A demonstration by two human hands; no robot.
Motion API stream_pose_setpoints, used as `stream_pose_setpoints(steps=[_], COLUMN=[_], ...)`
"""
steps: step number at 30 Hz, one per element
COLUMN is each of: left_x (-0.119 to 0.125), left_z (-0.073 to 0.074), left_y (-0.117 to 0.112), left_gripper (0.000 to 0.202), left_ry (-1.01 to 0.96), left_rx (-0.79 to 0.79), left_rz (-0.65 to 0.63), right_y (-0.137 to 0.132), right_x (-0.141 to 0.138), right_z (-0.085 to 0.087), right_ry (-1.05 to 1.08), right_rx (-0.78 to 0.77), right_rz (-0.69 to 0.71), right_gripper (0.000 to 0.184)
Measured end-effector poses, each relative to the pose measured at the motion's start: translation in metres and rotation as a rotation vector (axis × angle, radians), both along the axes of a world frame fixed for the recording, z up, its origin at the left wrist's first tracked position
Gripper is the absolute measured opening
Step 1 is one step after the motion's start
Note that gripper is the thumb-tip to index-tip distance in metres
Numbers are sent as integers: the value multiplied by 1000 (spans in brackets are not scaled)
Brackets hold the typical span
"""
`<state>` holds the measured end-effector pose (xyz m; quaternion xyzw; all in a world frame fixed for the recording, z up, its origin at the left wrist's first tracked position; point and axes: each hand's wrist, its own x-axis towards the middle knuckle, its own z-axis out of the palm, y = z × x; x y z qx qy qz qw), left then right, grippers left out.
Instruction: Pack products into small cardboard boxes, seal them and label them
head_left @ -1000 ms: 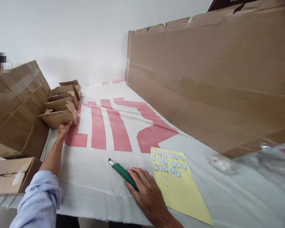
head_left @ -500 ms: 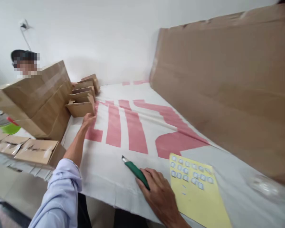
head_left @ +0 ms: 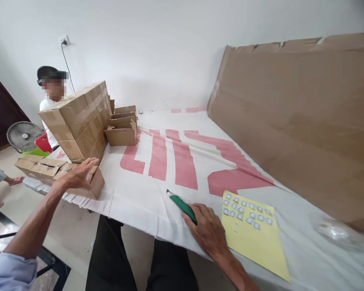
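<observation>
My left hand (head_left: 79,174) is over the nearest small cardboard box (head_left: 92,186) at the table's left edge. Its fingers are stretched and apart; whether they touch the box I cannot tell. My right hand (head_left: 208,231) rests low on the cloth, closed round a green utility knife (head_left: 183,207) whose blade end points away to the left. Just right of that hand lies a yellow sheet (head_left: 255,246) with several small pale square stickers on it. Open-topped small cardboard boxes (head_left: 121,136) stand in a row farther back.
Large taped cartons (head_left: 75,117) are stacked at the left, with a person in a dark cap (head_left: 50,74) behind them. A big brown cardboard panel (head_left: 291,121) leans along the right side. Crumpled clear plastic (head_left: 336,231) lies at the right. A fan (head_left: 24,135) stands far left.
My left hand has moved from beside the open boxes, left and nearer, to above the small closed box. My right hand keeps the knife on the cloth. The view has shifted left.
</observation>
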<state>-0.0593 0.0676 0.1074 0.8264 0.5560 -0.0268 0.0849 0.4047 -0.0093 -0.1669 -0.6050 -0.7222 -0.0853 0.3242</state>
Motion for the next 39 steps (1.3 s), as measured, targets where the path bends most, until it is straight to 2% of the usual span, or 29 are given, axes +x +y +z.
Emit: stream_pose_setpoints(steps=[2, 4, 8, 11, 15, 20, 22, 24, 26, 29, 31, 33, 36, 39], left_x=[-20, -29, -29, -20, 11, 84, 107, 112, 95, 39, 2, -22, -27, -12], left_z=[1, -3, -9, -14, -30, -56, -59, -56, -50, -47, -56, -74, -106, -127], left_y=[7, 15, 23, 18, 3, -11, -16, -21, -27, -34, -37, -38, -38, -40], left_gripper=[124, 125, 116, 104, 97, 90, 94, 105, 119, 128, 131, 132, 126, 113], left_ry=[137, 212, 192, 143, 24, -182, -240, -318, -421, -559, -658, -728, -763, -822], left_rx=[-35, -60, -52, -8, 97, 188, 160, 128, 118, 121, 44, -79, -203, -249], left_rz=[40, 57, 34, 9, -45, -153, -203, -236, -204, -42, 35, 85, 111, 99], right_y=[0, 1, 2, 3, 3, 3, 2, 3, 3, 3, 3, 4, 6, 7], right_x=[0, 0, 2, 4, 5, 4, 4, 4, 4, 5, 5, 3, -8, -31], right_z=[0, -1, -4, -7, -9, -8, -7, -7, -8, -10, -11, -8, 9, 46], right_ry=[-2, -6, -5, 3, 14, 21, 18, 14, 17, 33, 42, 54, 109, 226], right_rx=[5, 18, 24, 6, 6, 21, 24, 27, 30, 31, 25, 30, 73, 105], right_rz=[5, 11, 32, 35, 45, 52, 47, 39, 34, 40, 45, 44, 49, 116], right_gripper=[26, 26, 26, 26, 26, 27, 27, 27, 28, 29, 30, 31, 37, 41])
